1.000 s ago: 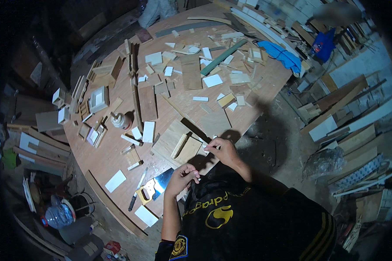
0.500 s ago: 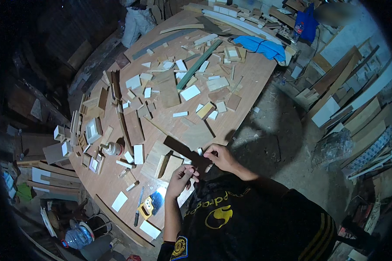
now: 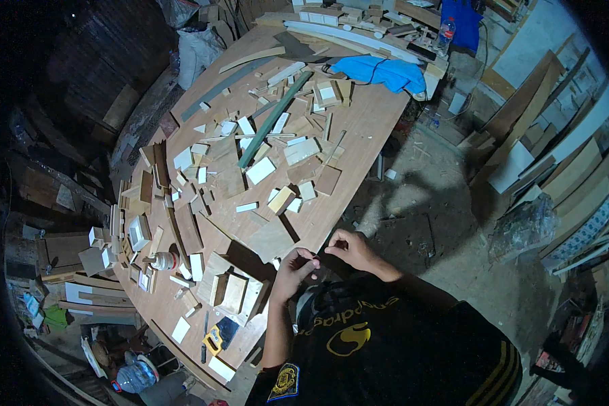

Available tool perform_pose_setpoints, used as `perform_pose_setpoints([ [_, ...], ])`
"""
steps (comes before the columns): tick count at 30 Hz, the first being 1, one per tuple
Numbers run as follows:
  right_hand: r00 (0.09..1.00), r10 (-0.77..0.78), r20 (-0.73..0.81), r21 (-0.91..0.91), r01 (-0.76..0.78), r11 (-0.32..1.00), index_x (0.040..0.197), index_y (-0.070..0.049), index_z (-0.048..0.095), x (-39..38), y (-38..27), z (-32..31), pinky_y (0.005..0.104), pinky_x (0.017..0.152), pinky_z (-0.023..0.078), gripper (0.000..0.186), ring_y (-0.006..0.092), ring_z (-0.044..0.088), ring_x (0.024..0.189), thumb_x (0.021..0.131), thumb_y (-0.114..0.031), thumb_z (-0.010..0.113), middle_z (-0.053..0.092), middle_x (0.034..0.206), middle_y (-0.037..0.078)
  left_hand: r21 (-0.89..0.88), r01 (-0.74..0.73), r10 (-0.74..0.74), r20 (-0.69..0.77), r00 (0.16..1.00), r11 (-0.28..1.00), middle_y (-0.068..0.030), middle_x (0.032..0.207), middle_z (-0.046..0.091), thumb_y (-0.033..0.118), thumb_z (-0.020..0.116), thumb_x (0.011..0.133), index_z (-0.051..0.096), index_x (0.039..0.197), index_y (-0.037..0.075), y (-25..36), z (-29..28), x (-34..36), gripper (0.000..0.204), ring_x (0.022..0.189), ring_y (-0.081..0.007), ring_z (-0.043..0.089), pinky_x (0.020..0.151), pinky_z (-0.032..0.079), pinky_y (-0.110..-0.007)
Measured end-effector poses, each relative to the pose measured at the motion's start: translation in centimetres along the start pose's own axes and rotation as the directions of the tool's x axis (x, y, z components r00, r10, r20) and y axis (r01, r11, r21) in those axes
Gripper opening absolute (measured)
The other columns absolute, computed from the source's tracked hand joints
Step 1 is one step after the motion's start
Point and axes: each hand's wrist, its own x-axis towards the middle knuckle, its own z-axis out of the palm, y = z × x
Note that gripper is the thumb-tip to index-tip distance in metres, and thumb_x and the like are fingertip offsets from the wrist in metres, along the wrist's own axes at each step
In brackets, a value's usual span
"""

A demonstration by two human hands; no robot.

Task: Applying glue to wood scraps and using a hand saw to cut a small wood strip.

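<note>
My left hand is held in front of my chest at the near edge of the table, thumb and fingers pinched together. Close to its right, my right hand is curled, its thumb and forefinger meeting. Whatever the fingertips hold, if anything, is too small to make out. Left of my left hand, a box-like wooden piece rests on a pale board. A handsaw with a yellow handle lies nearer me, beside a slim tool with a dark handle.
Wood offcuts, white blocks and a long green strip cover the wooden table. A small bottle stands at the left. Blue cloth lies at the far right corner. Boards lean along the right side.
The view has shifted, so the table and its pieces sit further left and lower. Both hands stay close together in front of me, and their fingers have shifted slightly.
</note>
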Motion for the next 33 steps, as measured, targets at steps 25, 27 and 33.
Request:
perform_pose_setpoints([
  [25, 0.931, 0.077, 0.357, -0.033, -0.07, 0.997, 0.106, -0.001, 0.062, 5.1, 2.4, -6.1, 0.0332, 0.085, 0.05, 0.018, 0.019, 0.064, 0.095, 0.092, -0.012, 0.066, 0.067, 0.099, 0.01, 0.099, -0.079, 0.081, -0.02, 0.997, 0.992, -0.0064, 0.091, 0.071, 0.018, 0.058, 0.1, 0.064, 0.098, -0.001, 1.8, -0.3, 9.4, 0.02, 0.081, -0.01, 0.063, 0.076, 0.051, -0.027],
  [27, 0.913, 0.121, 0.39, -0.036, -0.116, 0.993, 0.107, -0.002, 0.063, 6.4, 2.7, -6.4, 0.0344, 0.086, 0.05, 0.02, 0.0205, 0.064, 0.098, 0.091, -0.014, 0.067, 0.067, 0.101, 0.01, 0.081, -0.052, 0.052, 0.006, 0.999, 0.995, -0.0052, 0.095, 0.071, 0.018, 0.057, 0.101, 0.064, 0.104, -0.001, 2.6, -1.3, 10.5, 0.02, 0.083, -0.0094, 0.062, 0.077, 0.051, -0.027],
  [33, 0.923, 0.117, 0.368, -0.236, -0.029, 0.971, 0.108, -0.003, 0.063, 11.7, 1.6, -6.8, 0.036, 0.087, 0.051, 0.022, 0.0249, 0.066, 0.098, 0.09, -0.015, 0.068, 0.068, 0.105, 0.012, 0.096, -0.05, 0.054, -0.045, 0.998, 0.994, -0.0043, 0.102, 0.07, 0.017, 0.057, 0.1, 0.062, 0.114, 0.001, 4.6, -4.6, 12.7, 0.022, 0.087, -0.0106, 0.063, 0.078, 0.052, -0.028],
])
